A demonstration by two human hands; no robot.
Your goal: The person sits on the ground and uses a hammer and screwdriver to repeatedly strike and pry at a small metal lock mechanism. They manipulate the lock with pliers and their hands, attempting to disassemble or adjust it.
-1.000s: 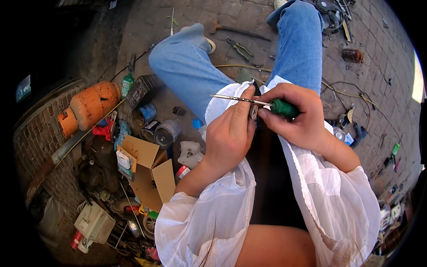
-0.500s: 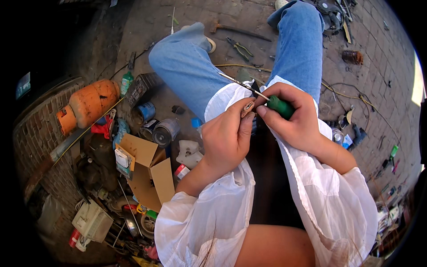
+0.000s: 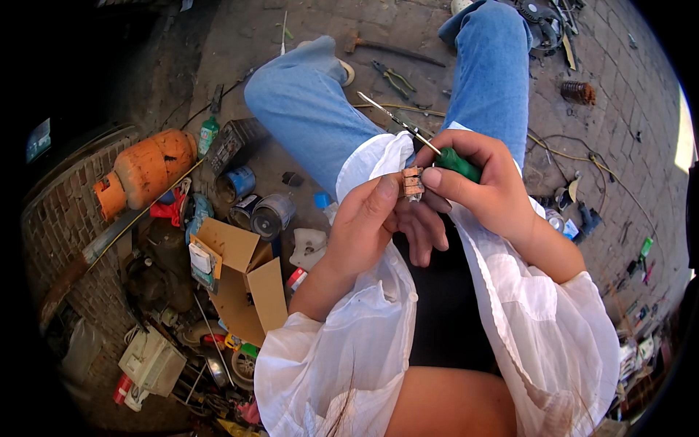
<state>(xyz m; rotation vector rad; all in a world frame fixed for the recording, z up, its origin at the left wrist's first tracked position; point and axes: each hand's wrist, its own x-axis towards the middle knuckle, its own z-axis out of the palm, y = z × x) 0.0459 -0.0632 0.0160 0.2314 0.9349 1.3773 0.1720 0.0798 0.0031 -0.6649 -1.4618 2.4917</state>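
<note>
Directly between the two thumbs sits a small copper-coloured block [image 3: 413,185], pinched at its left end by the left hand [image 3: 373,222], whose lower fingers hang loosely curled; the right hand [image 3: 489,186] grips a screwdriver's green handle [image 3: 459,167].

The metal shaft [image 3: 398,121] is glinting (its green handle [image 3: 457,166] is looking smooth); at eight o'clock, a box [image 3: 269,293] is showing matt cardboard.

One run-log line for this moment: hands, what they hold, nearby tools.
left hand: at small brownish part | right hand: holding green-handled tool beside part | floor ahead: pliers, hammer
</note>
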